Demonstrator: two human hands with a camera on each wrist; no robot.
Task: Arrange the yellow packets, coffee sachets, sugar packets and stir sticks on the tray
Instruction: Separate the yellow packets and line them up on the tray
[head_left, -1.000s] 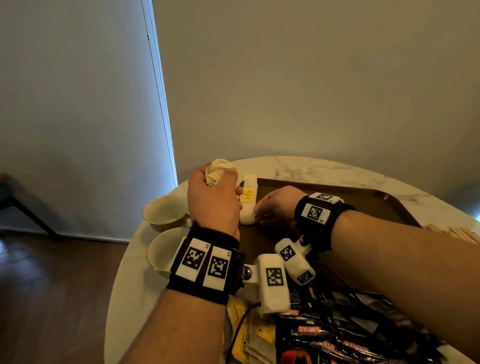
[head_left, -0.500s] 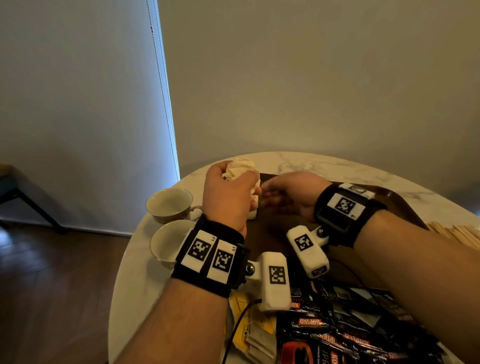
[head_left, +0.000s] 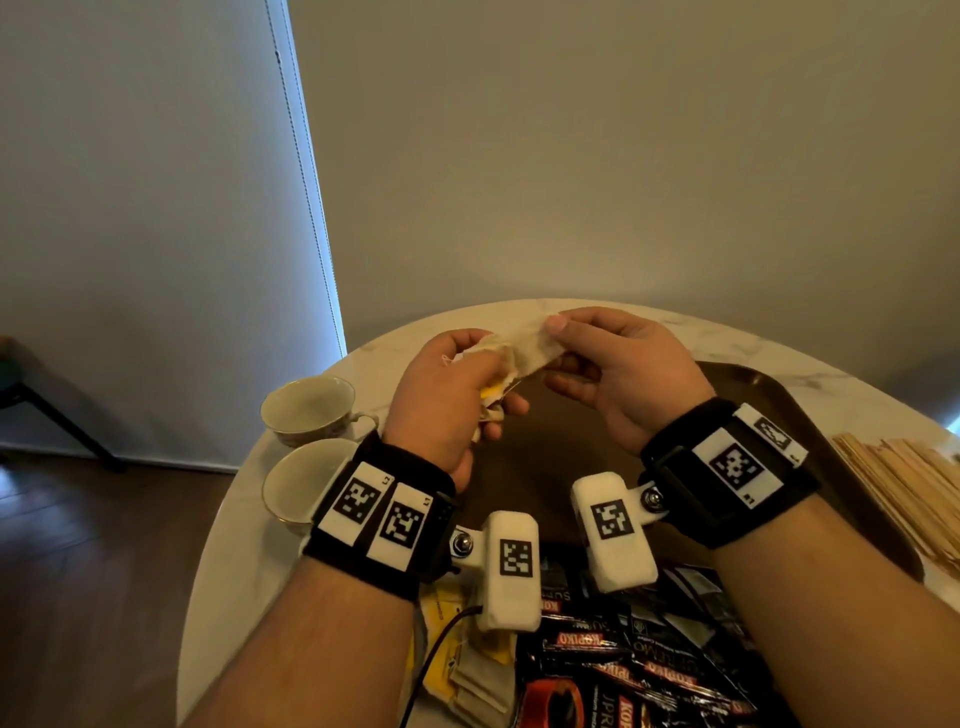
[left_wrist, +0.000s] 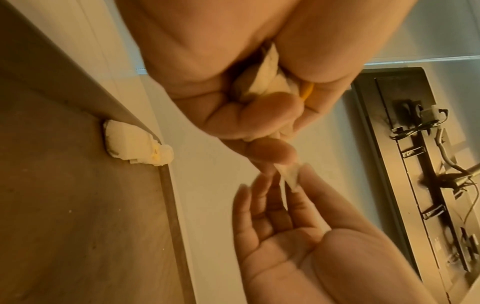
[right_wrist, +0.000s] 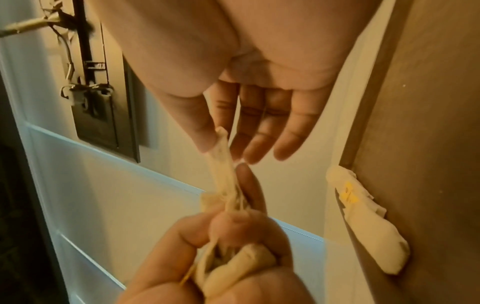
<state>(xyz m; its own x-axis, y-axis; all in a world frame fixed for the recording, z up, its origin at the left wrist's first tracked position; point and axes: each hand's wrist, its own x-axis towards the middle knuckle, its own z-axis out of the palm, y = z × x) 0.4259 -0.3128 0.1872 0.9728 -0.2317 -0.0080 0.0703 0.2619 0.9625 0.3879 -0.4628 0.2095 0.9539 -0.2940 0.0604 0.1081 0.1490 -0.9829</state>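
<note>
Black wristbands (head_left: 382, 514) — white coded tags, white cameras (head_left: 511, 569).

A cream packet (head_left: 524, 345) with yellow print; a brown tray (head_left: 779, 400) on a white, grey-veined marble table (head_left: 649, 325); black sachets (head_left: 623, 670) with red labels at the table's near edge; pale tan stir sticks (head_left: 904, 478); cream cups (head_left: 306, 410).

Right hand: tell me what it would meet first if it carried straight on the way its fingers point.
The right hand points its fingers toward the left hand, with the pale packet stretched between them. Going straight on, its fingertips would likely meet the left hand's bunched packets and fingers first; the gap looks short, though depth is uncertain.
</note>
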